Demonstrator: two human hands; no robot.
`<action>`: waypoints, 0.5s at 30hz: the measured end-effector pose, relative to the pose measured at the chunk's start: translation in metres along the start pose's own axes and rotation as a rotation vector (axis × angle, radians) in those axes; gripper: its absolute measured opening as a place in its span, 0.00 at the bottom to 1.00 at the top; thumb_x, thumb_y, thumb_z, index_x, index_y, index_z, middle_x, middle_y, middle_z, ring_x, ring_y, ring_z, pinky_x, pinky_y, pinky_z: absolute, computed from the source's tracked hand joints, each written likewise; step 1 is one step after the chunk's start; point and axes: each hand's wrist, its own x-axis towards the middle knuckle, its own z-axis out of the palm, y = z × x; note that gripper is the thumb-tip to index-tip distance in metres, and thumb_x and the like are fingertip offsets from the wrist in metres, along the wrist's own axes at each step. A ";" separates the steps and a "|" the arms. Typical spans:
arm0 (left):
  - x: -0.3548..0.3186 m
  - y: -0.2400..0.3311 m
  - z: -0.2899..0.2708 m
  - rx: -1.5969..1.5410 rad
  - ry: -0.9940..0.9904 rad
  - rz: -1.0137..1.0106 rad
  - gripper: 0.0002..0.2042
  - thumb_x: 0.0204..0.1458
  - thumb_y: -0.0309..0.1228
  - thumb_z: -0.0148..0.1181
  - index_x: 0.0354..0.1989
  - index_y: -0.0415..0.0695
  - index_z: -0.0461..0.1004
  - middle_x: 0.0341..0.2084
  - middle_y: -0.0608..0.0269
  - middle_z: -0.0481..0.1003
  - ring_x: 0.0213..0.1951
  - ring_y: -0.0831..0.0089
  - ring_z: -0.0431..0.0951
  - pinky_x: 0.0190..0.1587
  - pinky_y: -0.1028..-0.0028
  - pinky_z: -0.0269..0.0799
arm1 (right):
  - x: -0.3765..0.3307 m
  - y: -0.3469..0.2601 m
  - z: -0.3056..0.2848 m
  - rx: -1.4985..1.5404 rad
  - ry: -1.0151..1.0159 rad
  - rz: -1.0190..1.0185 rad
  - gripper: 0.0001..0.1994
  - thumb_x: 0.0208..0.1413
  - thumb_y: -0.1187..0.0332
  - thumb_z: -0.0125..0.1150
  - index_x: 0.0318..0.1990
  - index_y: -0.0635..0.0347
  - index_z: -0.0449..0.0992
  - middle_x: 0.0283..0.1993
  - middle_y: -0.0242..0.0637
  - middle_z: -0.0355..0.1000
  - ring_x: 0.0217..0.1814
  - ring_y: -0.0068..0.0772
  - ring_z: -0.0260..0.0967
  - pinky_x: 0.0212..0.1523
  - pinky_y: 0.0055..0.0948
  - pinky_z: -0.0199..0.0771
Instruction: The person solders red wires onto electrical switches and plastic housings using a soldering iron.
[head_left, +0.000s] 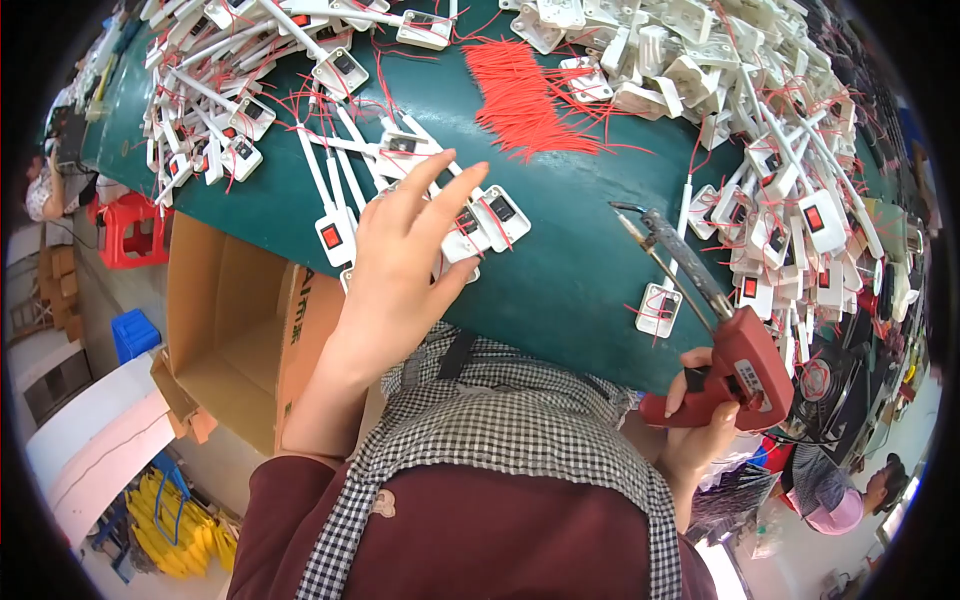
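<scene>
My right hand is wrapped round the handle of a dark red soldering gun. Its thin metal tip points up and left above the green table. With fingers spread, my left hand hovers over a small group of white switch housings with tube-like stems, partly covering them. One open housing with a black switch and red wires lies just right of its fingers. To its left is a housing with a red rocker switch. A single wired housing rests below the gun's tip, its stem pointing away from me.
A bundle of short red wires lies at the table's far middle. White plastic housings are heaped beyond it. Piles of wired switches stand at far left and right. An open cardboard box sits against the table's left front edge.
</scene>
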 end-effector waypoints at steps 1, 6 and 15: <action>-0.001 0.001 0.001 -0.044 0.057 -0.004 0.33 0.35 0.23 0.65 0.55 0.45 0.62 0.54 0.56 0.61 0.45 0.61 0.67 0.50 0.65 0.61 | -0.001 0.001 -0.004 -0.014 0.027 -0.039 0.40 0.44 0.42 0.59 0.52 0.72 0.59 0.37 0.52 0.69 0.16 0.26 0.63 0.14 0.19 0.61; -0.013 0.001 0.007 -0.443 0.238 0.074 0.33 0.33 0.21 0.66 0.54 0.45 0.64 0.57 0.54 0.57 0.48 0.65 0.68 0.54 0.65 0.60 | -0.008 -0.001 -0.018 -0.004 0.055 -0.169 0.35 0.52 0.45 0.53 0.53 0.71 0.57 0.40 0.49 0.66 0.18 0.22 0.58 0.14 0.16 0.55; 0.001 0.051 0.085 -0.342 -0.026 0.460 0.23 0.33 0.25 0.66 0.43 0.46 0.70 0.48 0.56 0.63 0.46 0.61 0.70 0.52 0.61 0.63 | -0.016 0.000 -0.050 0.029 0.096 -0.314 0.33 0.55 0.45 0.48 0.53 0.71 0.55 0.43 0.46 0.65 0.17 0.20 0.58 0.14 0.15 0.58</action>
